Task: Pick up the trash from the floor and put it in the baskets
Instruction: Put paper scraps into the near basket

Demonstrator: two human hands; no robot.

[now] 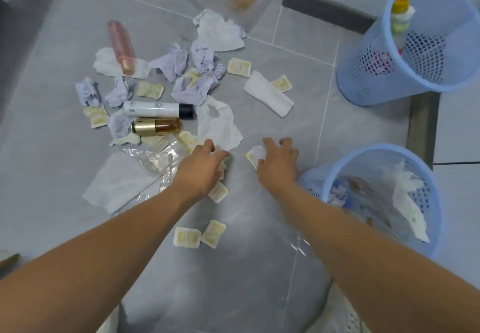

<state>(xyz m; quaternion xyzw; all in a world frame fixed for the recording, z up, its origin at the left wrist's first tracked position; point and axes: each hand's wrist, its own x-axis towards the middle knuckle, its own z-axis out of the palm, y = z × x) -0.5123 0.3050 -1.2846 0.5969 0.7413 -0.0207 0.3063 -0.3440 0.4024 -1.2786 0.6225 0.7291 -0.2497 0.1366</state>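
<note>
Grey floor (298,78), left to right: tissues, sachets and three bottles (158,109) uncollected; my left hand (200,170) curled over sachets (220,176); my right hand (278,166) gripping crumpled paper (255,153); two blue baskets (426,166) partly filled.

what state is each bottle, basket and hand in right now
pink bottle: lying flat, capped
white bottle: lying flat, dark cap on
gold-capped bottle: lying flat
far basket: upright, holds a few items
near basket: upright, tissue and scraps inside
left hand: fingers down on small packets
right hand: grip closing on a crumpled scrap
</note>
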